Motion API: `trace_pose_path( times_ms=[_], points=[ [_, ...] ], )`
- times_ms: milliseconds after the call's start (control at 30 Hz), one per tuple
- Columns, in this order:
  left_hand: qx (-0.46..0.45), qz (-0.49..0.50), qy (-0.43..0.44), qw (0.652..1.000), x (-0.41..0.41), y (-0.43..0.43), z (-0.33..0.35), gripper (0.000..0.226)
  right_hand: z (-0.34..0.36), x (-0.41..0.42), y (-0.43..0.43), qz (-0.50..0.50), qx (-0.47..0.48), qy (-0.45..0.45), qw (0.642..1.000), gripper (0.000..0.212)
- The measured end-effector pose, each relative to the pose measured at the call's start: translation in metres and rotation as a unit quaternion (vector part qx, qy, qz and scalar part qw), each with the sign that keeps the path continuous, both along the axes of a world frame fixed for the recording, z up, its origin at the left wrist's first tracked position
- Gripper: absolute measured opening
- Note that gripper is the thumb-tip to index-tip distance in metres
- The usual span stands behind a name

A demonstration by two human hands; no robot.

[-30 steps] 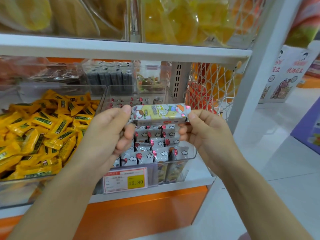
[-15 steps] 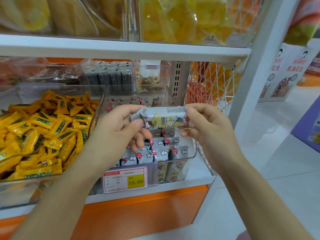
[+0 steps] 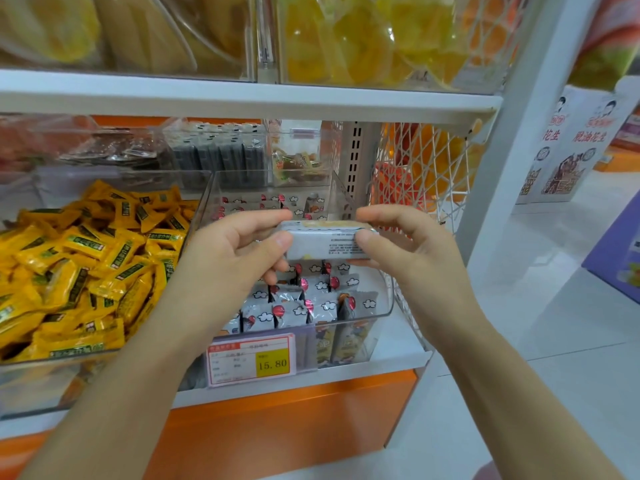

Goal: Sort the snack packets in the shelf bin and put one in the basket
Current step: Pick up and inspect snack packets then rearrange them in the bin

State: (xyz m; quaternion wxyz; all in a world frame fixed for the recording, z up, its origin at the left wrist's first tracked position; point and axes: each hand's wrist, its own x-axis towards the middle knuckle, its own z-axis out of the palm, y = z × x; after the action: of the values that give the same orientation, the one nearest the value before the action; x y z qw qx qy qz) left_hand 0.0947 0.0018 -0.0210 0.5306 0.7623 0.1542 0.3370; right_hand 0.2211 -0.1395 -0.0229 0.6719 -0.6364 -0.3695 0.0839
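We've got left hand (image 3: 228, 258) and right hand (image 3: 412, 251) each pinching one end of one packet (image 3: 322, 242), held over the bin (image 3: 388, 306); back print too small to read. Hands hide some bin packets (image 3: 322, 303), so no count. One price tag (image 3: 252, 360) covers the front wall, wire mesh (image 3: 422, 174) to the right.

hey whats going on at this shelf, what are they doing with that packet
A person at a shop shelf holds one snack packet by its ends, the left hand pinching the left end and the right hand the right. The packet is held level above the clear bin, which holds rows of grey packets. Its printed back faces the camera. It has not yet gone into a basket.
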Motion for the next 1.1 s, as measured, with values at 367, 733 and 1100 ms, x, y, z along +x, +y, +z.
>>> trace_pose_path(
  times_ms=[367,733,1100],
  points=[
    [0.042,-0.012,0.005,0.999,0.0,-0.009,0.001,0.021,-0.002,-0.003,0.003,-0.082,0.006,-0.04,0.996,0.018],
    [0.063,0.061,0.014,0.996,0.0,-0.006,0.0,0.02,-0.005,-0.011,0.006,-0.111,0.0,-0.189,0.976,0.011],
    [0.077,0.071,-0.006,0.994,0.002,-0.007,0.0,0.015,-0.004,-0.011,0.007,-0.109,-0.007,-0.133,0.985,0.019]
  ],
)
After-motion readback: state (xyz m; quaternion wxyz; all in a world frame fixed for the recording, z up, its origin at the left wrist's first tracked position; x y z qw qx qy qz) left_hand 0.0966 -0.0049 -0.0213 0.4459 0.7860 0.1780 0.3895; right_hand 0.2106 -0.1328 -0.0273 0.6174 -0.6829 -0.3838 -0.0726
